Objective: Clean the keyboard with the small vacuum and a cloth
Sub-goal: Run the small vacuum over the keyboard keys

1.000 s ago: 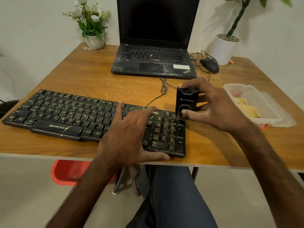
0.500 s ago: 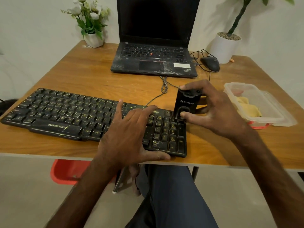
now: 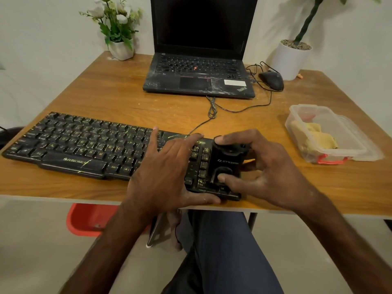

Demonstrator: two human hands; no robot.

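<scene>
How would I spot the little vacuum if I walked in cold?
Find the long black keyboard at the near edge of the wooden table. At its right end, the right hand grips a small black boxy vacuum standing upright on the keys, the only upright block there.

Plain white wall [image 3: 53, 39] behind a wooden table [image 3: 118, 96] with a pale edge strip along the front. A dusty black laptop [image 3: 199, 77] sits at the back of the table, lid up, screen dark. Left of the laptop there's a small white pot of white flowers [image 3: 118, 28]; right of it a bigger white planter [image 3: 290, 58] with a green stem. Floor [image 3: 31, 240] is pale and bare, with something red [image 3: 89, 219] under the table's front edge. Soft, even light.
</scene>
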